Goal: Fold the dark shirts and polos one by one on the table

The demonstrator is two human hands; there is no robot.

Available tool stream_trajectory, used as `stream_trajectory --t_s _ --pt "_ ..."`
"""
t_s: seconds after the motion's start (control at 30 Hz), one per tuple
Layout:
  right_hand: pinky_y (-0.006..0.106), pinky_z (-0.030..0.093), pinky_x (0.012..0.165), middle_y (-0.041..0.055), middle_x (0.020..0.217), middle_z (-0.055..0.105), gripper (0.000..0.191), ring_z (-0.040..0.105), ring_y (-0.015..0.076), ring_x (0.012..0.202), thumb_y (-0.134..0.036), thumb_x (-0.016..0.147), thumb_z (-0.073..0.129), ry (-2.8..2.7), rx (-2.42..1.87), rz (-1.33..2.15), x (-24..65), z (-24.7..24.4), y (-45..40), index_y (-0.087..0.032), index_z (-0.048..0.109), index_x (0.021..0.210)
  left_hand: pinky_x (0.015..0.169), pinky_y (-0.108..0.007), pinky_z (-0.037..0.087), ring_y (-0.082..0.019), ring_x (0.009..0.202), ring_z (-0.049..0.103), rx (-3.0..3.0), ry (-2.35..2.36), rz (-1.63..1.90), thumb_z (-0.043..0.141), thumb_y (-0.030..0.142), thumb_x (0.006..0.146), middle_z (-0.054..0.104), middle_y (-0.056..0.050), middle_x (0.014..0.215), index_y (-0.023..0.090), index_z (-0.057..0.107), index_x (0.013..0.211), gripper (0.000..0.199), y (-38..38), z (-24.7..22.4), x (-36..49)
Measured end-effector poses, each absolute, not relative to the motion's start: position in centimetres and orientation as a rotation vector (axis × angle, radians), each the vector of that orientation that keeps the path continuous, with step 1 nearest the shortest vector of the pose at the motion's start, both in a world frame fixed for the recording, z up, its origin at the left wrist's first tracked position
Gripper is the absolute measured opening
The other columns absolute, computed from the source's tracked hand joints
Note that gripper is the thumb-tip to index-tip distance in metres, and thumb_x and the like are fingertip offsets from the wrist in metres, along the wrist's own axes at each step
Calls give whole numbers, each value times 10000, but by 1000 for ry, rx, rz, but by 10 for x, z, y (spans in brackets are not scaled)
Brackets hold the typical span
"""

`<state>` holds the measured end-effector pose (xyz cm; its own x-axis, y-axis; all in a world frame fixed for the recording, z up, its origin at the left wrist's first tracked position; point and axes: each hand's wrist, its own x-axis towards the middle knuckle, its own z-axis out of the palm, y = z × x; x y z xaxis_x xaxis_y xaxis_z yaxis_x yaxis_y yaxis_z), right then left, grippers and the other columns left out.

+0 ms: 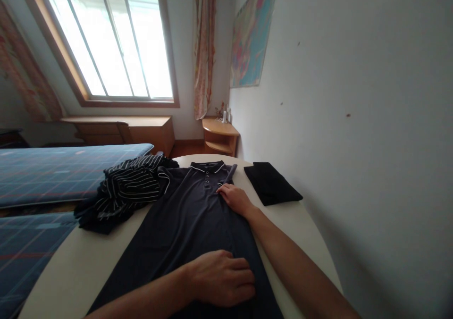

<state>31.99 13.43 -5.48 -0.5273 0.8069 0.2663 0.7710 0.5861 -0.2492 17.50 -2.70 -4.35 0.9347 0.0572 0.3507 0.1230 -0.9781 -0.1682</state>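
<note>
A dark navy polo shirt with white-edged collar and a short button placket lies spread, collar away from me. My right hand is closed on its right side near the chest, fingertips pinching cloth beside a white-trimmed sleeve edge. Closer to me, my left hand hangs over the shirt's lower part with curled fingers; its fingertips are hidden, so I cannot tell whether they grip cloth. The left sleeve lies against a heap of black, white-striped clothes. Right of the collar is a folded black garment.
The clothes lie on a round cream table. A blue plaid mattress stands to the left, and a white wall runs along the right. Beyond are a wooden desk, a corner shelf and a window.
</note>
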Motion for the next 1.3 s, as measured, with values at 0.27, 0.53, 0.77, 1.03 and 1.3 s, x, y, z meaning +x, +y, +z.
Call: stream_trajectory --t_s 0.27,0.53,0.77,1.03,1.3 --pt "250 441 875 53 1162 649 264 618 172 1047 -264 1022 415 -2401 -1322 121 309 -29 143 -239 642 1156 654 -233 481 -123 899 618 -2976 -237 -486 395 257 1045 689 -24 1028 203 544 1053 159 -25 -15 146" --pt "314 423 924 81 1169 651 269 569 219 1090 -267 1012 430 -2513 -1333 13 285 -50 149 -221 669 1127 886 -330 473 -148 869 608 -3098 -290 -343 618 252 879 669 0 1030 231 554 1031 167 -30 -35 121" --pt "309 415 910 81 1151 657 264 574 214 1063 -276 1016 418 -2475 -1392 28 284 -53 151 -215 662 1097 783 -302 466 -141 831 601 -3099 -295 -375 607 220 870 662 0 996 217 544 982 128 -35 -35 116" --pt "307 405 924 79 1127 658 265 560 203 1051 -270 1022 411 -2425 -1372 37 286 -58 148 -212 659 1095 679 -274 461 -113 796 613 -3102 -238 -450 544 302 992 682 28 1002 254 556 1110 128 -54 -32 123" --pt "294 416 905 67 1120 669 265 562 198 1049 -270 1022 419 -2392 -1375 13 286 -63 148 -218 668 1097 679 -241 479 -112 735 637 -3314 -356 -217 584 262 960 695 17 945 222 540 1130 180 -61 -36 124"
